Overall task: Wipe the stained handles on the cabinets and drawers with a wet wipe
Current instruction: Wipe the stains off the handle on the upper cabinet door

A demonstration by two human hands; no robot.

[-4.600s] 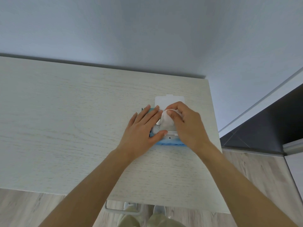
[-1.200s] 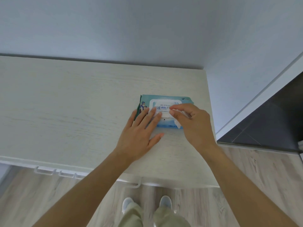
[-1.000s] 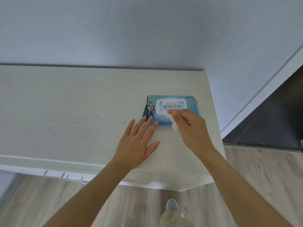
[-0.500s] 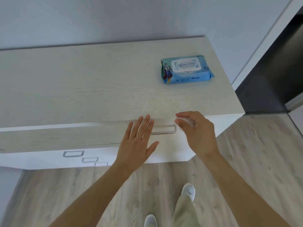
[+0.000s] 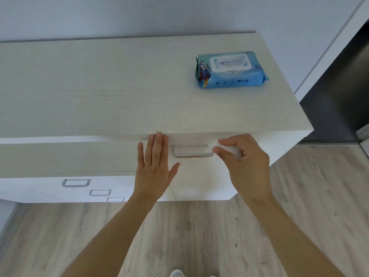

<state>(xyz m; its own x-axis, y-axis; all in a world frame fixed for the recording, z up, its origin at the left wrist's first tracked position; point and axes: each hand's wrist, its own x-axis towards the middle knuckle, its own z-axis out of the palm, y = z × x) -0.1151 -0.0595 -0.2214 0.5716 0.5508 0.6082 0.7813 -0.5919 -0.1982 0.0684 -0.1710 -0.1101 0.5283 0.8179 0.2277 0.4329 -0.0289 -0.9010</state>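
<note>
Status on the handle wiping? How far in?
Barely started. Done: a wet wipe is out, and the wipe pack sits closed on the cabinet top. In hand: the right hand pinches the wipe at the right end of the top handle, while the left hand lies flat beside it. Left: that handle, plus three lower handles untouched.

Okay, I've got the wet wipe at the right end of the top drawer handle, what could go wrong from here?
1. The right hand pinches the wet wipe bunched small, so it may only touch the handle at its right end and miss the rest.
2. The left hand lies flat beside the handle; a hard wipe might pull the drawer open.
3. Three lower handles could get forgotten.
</note>
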